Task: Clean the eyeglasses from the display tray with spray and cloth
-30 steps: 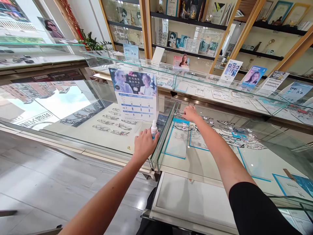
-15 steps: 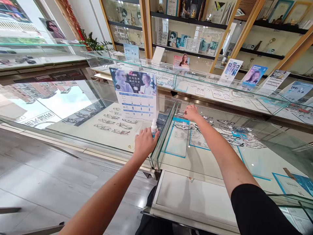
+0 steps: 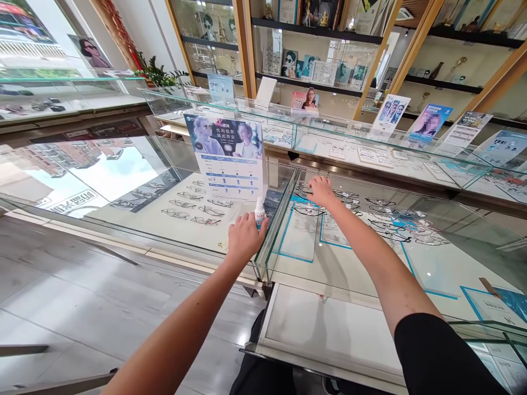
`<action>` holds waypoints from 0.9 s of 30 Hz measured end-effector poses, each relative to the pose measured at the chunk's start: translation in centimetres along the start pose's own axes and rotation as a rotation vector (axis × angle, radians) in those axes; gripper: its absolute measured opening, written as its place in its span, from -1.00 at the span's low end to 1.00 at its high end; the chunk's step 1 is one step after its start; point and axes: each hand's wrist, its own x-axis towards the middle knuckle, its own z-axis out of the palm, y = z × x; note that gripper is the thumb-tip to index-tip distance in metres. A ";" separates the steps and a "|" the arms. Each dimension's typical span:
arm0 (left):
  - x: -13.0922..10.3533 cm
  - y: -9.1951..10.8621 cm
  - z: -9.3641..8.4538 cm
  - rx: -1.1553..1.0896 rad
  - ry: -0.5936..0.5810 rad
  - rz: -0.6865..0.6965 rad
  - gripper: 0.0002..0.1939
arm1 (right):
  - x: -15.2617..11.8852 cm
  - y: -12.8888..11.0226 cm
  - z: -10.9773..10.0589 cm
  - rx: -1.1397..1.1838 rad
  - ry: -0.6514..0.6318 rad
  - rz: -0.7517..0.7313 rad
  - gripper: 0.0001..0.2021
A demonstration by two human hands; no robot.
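My left hand (image 3: 246, 236) rests on the glass counter top, its thumb and fingers curled at the base of a small white bottle (image 3: 259, 211). Whether the fingers grip the bottle or only touch it is hard to tell. My right hand (image 3: 321, 191) is reached forward over the right glass case, above the rows of eyeglasses (image 3: 381, 203). Its fingers are bent over a pair of glasses near the case's left end, and their tips are partly hidden. Behind the bottle stands a printed sign (image 3: 230, 159).
More eyeglasses (image 3: 177, 213) lie in the left case. An open white drawer (image 3: 329, 334) juts out below the right case. Farther back runs another glass case (image 3: 341, 131) with upright cards, before wooden shelves (image 3: 317, 33). A plant (image 3: 160, 74) stands at the back left.
My right hand has shifted very slightly to the left, its fingers still bent. My left hand stays beside the bottle. The whole view has tilted a little.
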 end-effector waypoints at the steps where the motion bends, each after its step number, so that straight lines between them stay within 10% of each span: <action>1: 0.0 0.0 0.0 0.002 0.002 0.000 -0.44 | -0.2 -0.1 -0.1 0.002 0.000 -0.001 -0.81; 17: 0.0 0.2 0.0 -0.023 0.007 -0.001 -0.40 | -6.8 -4.2 -6.5 0.116 0.009 -0.014 -0.76; 23: 0.2 0.3 -0.1 -0.032 0.015 0.004 -0.39 | -24.8 -11.5 -12.9 0.316 -0.152 -0.308 -0.67; 27: 0.3 0.4 -0.1 -0.045 0.028 0.019 -0.37 | -39.0 -11.6 -12.8 0.233 -0.333 -0.330 -0.14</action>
